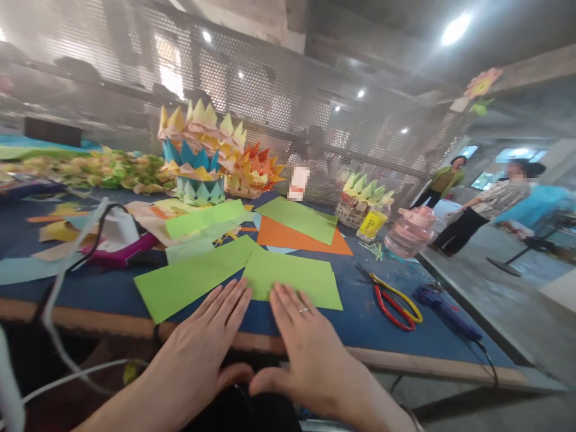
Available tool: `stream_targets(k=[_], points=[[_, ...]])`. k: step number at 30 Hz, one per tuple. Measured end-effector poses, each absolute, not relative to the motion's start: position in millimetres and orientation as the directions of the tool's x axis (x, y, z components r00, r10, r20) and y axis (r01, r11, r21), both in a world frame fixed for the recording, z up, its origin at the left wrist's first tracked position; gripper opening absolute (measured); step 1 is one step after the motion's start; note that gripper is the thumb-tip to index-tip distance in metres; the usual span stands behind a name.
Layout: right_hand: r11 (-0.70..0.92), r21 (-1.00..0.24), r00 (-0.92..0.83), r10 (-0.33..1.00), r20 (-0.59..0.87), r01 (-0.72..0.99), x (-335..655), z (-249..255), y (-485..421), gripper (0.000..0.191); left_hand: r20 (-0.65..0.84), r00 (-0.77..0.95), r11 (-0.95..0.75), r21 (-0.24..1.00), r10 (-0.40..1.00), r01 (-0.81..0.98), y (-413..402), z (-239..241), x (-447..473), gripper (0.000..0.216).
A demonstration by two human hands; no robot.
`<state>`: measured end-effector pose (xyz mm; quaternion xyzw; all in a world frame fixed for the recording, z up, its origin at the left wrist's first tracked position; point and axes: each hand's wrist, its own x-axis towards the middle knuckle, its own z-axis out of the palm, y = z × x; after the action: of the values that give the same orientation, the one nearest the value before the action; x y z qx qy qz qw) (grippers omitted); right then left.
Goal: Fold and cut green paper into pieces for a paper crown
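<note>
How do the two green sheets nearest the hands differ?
The left green sheet is longer and slants up to the right; the right green sheet is shorter and lies squarer. The left hand and the right hand have fingertips at the right sheet's near edge. Both lie flat.

At the upper left of the frame we see stacked paper crowns on the blue counter. An orange sheet lies at centre. At lower right we find red-and-yellow scissors beside a blue glue gun. A pink bottle lies further right, and two people stand beyond.
</note>
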<state>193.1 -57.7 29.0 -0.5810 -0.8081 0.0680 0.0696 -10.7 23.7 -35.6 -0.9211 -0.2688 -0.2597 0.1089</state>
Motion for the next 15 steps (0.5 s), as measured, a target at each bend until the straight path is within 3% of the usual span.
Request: stream_targets(k=[4, 7, 10, 15], points=[[0.356, -0.361, -0.342, 0.934, 0.105, 0.862, 167, 31, -44, 0.100, 0.537, 0.773, -0.875, -0.121, 0.339, 0.468, 28, -40, -17, 0.111], [0.334, -0.396, -0.323, 0.941, 0.098, 0.855, 176, 32, -48, 0.097, 0.529, 0.775, -0.866, -0.137, 0.346, 0.481, 32, -50, -19, 0.107], [0.260, -0.338, -0.248, 0.965, 0.081, 0.904, 205, 28, -63, 0.096, 0.517, 0.764, -0.852, -0.118, 0.386, 0.511, 35, -60, -19, 0.103], [0.085, -0.103, -0.076, 0.993, 0.092, 0.991, 263, 19, -94, 0.096, 0.502, 0.753, -0.839, -0.092, 0.426, 0.536, 36, -63, -17, 0.108]])
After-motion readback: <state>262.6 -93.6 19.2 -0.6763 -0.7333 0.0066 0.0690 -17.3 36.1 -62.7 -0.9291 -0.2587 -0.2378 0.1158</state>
